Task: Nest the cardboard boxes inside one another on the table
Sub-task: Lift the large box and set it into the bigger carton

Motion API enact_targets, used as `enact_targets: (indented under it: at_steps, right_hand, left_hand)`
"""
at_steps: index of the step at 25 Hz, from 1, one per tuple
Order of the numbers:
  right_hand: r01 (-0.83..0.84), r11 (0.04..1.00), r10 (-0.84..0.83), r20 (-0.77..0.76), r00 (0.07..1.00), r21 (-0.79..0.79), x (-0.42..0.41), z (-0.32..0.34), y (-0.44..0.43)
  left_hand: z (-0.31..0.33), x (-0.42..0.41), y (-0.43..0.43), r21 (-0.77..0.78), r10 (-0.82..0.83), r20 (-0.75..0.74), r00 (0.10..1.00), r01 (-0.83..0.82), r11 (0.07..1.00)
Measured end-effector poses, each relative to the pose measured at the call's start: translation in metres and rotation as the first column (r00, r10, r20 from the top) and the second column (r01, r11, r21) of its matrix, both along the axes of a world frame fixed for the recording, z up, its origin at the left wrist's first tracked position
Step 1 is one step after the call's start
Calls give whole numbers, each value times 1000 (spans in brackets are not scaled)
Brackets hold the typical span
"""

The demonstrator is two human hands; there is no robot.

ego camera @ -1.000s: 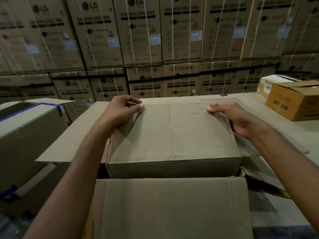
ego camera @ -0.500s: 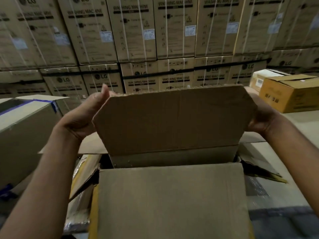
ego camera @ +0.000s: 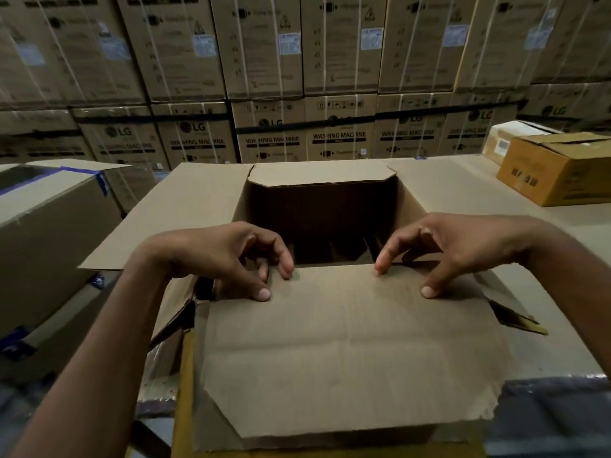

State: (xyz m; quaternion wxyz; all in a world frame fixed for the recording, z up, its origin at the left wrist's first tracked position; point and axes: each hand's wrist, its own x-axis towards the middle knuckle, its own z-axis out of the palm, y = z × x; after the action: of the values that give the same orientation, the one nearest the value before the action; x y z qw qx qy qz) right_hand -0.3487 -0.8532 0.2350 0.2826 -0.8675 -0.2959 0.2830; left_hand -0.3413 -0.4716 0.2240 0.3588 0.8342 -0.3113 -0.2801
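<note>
A large brown cardboard box (ego camera: 410, 206) stands open in front of me, its inside dark. Its near flap (ego camera: 347, 342) is folded out toward me and lies flat. My left hand (ego camera: 218, 256) and my right hand (ego camera: 463, 246) rest on that flap at its fold line, fingers bent, with fingertips and thumbs touching the cardboard. The far flap (ego camera: 320, 173) tips slightly inward, and the side flaps (ego camera: 185, 213) spread outward. Yellowish cardboard (ego camera: 185, 375) of another box shows beneath at the lower left; how it sits around the brown box is hidden.
A taped brown box (ego camera: 49, 233) stands close on the left. At the right back of the table (ego camera: 562, 325) sit a yellow-brown box (ego camera: 555, 173) and a whitish box (ego camera: 506, 137). Stacked washing machine cartons (ego camera: 297, 61) form a wall behind.
The box top was shut a second ago. Both hands lifted the near flap up and swung it toward me; it now lies flat, the box is open, and the hands sit at its fold.
</note>
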Motion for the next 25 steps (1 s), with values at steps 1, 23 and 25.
enact_targets:
  at_steps: [1, 23, 25]
  right_hand:
    - [0, 1000, 0, 19, 1000, -18, -1, 0, 3]
    - [233, 958, -98, 568, 817, -170, 196, -7, 29]
    - [232, 969, -138, 602, 786, -81, 212, 5, 24]
  left_hand:
    - [3, 1, -4, 26, 0, -9, 1000, 1, 1000]
    - [-16, 185, -68, 118, 358, 511, 781, -476, 871]
    - [-5, 198, -66, 20, 418, 502, 757, -493, 870]
